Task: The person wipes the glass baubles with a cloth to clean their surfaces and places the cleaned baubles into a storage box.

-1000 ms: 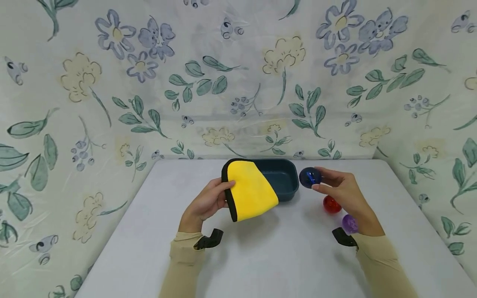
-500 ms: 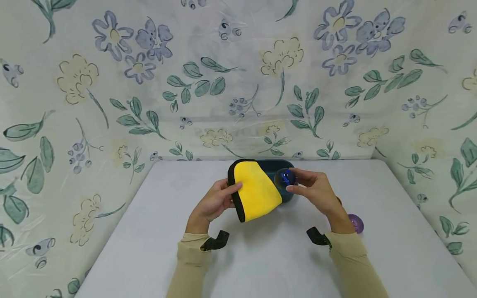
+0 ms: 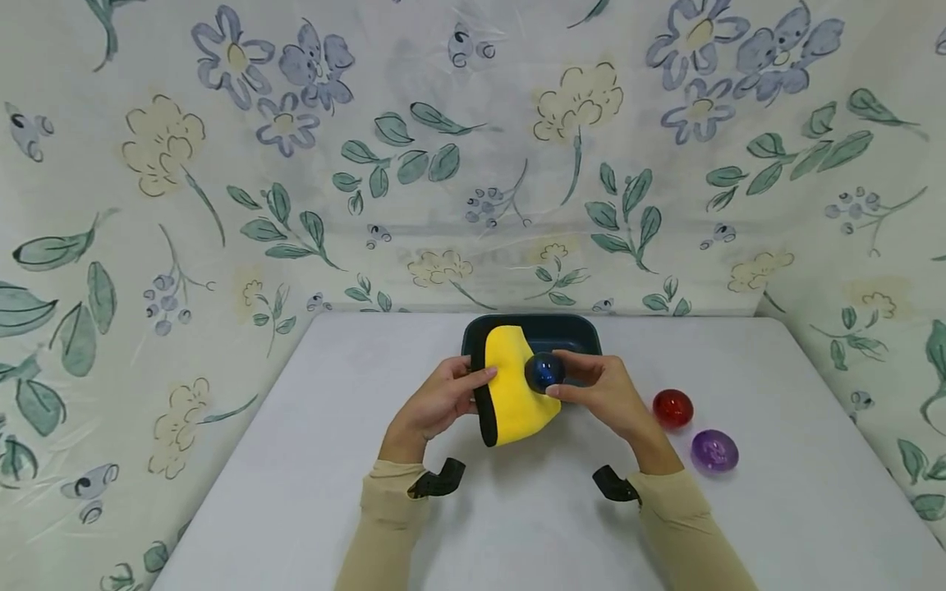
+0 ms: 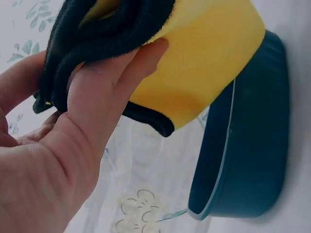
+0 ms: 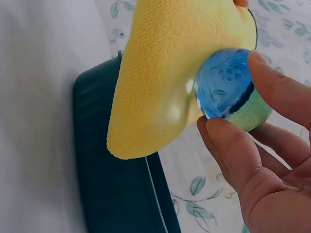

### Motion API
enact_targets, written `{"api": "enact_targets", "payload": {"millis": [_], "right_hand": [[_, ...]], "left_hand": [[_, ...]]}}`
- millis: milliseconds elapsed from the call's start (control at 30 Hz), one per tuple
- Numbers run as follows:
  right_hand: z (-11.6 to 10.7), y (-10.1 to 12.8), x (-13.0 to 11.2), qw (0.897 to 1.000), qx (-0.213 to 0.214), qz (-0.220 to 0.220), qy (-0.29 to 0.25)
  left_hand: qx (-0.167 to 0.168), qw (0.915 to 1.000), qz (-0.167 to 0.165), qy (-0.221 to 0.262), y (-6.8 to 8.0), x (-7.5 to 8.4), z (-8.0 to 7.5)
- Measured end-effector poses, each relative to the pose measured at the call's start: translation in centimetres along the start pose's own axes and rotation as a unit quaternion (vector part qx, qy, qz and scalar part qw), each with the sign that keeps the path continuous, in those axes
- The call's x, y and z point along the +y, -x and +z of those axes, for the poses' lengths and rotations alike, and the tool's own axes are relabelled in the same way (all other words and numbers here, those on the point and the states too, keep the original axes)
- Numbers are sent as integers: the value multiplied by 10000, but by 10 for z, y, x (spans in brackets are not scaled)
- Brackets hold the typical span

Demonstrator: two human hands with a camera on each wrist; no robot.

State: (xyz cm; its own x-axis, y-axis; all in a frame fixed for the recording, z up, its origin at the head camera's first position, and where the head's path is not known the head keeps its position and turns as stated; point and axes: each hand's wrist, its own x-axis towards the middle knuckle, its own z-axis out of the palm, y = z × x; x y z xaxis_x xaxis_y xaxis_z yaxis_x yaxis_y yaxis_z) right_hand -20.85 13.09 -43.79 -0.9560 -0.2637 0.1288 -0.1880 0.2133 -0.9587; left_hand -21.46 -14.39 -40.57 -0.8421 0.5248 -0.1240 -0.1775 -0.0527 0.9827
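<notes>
My left hand [image 3: 438, 402] grips a folded yellow cloth [image 3: 510, 394] by its black-bound edge, thumb on the near face. In the left wrist view the folded layers of the cloth [image 4: 194, 63] bunch between thumb and fingers. A clear blue ball [image 3: 544, 373] is pinched between the fingertips and thumb of my right hand [image 3: 609, 398]. The right wrist view has the ball [image 5: 226, 82] right against the fuzzy yellow face of the cloth [image 5: 160, 82]. Behind both hands sits a dark teal tub [image 3: 584, 330], partly hidden by the cloth.
To the right of my right hand, a red ball [image 3: 672, 409] and a purple ball [image 3: 714, 451] lie on the white table [image 3: 296, 460]. A floral-patterned sheet [image 3: 414, 164] hangs behind the table and along its sides.
My right hand has carried the blue ball leftward from beside the tub to the cloth. The left hand has shifted slightly right with the cloth. The red and purple balls now show fully.
</notes>
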Motion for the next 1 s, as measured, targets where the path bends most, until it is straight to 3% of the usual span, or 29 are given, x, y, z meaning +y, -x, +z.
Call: {"api": "enact_targets", "payload": {"millis": [200, 433, 633, 1000], "right_hand": [[0, 2, 2, 9999, 38, 44, 95], [0, 2, 0, 9999, -37, 10, 135], [4, 3, -5, 9995, -217, -153, 159], [6, 5, -8, 9995, -224, -239, -10]], "left_hand": [[-6, 9999, -21, -156, -2, -2, 3], [216, 9984, -128, -507, -2, -1, 8], [278, 9933, -186, -1103, -3, -3, 14], [402, 9851, -305, -1645, -5, -4, 20]]}}
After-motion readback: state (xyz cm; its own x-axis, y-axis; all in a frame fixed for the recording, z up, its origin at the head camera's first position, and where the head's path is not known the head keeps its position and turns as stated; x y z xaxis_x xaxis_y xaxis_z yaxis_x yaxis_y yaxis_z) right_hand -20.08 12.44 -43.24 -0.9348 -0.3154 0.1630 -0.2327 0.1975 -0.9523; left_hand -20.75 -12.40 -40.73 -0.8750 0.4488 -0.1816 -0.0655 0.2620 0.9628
